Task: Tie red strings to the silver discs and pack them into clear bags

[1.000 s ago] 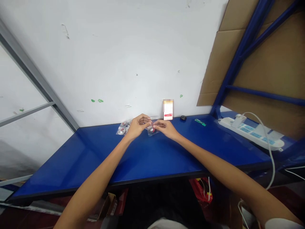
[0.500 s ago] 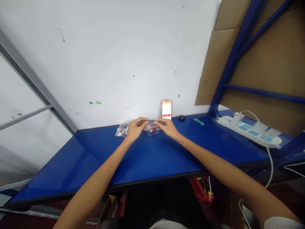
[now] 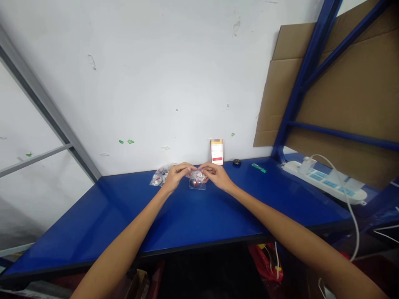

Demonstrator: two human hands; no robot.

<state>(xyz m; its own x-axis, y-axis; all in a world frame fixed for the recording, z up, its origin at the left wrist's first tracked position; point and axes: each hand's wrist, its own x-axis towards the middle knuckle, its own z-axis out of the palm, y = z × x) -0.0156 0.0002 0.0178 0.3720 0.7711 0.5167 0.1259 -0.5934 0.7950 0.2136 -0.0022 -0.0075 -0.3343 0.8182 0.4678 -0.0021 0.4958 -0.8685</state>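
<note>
Between my two hands hangs a small clear plastic bag [image 3: 197,183] with a round, dark and red item inside. My left hand [image 3: 176,176] pinches the bag's upper edge from the left. From the right, the fingertips of my right hand [image 3: 216,174] pinch the same edge, close to the left fingertips. What exactly the bagged item is, I cannot make out. Several similar clear bags with silvery and red contents [image 3: 157,177] lie just left of my left hand, partly hidden behind it.
A lit phone [image 3: 217,152] leans on the wall behind my right hand. To its right lie a small black round object [image 3: 237,162] and a green object [image 3: 259,167]. A white power strip [image 3: 324,182] with a cable sits at the right of the blue table [image 3: 199,224].
The whole view has tilted, so the table and wall sit lower. Both hands still hold the bag's edge; the bag now hangs straighter and its top looks more crumpled.
</note>
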